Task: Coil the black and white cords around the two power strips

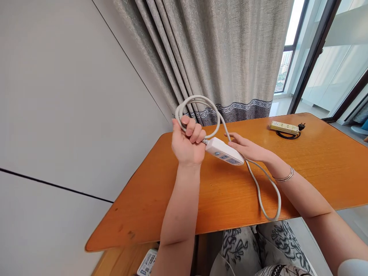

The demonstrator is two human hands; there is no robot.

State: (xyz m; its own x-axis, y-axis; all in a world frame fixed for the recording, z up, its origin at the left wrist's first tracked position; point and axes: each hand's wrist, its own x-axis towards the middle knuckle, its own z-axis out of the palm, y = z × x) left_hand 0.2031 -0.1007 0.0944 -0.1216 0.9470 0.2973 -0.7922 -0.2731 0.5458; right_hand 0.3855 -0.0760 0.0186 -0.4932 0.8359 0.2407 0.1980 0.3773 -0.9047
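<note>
My left hand is closed round the coiled part of a white power cable, whose loops rise above the fist. From that fist a white power strip juts out to the right, hanging over the table with its blue-grey switch and sockets facing me. Behind the strip's far end, my right hand has the cable between thumb and fingers; part of this grip is hidden. A long slack loop of cable hangs below the right hand, reaching the table's front edge.
An orange-brown wooden table spans the view. At its back right lies a cream power strip with a black cord and plug. Grey curtains hang behind, beside a glass door. A white panel stands at left.
</note>
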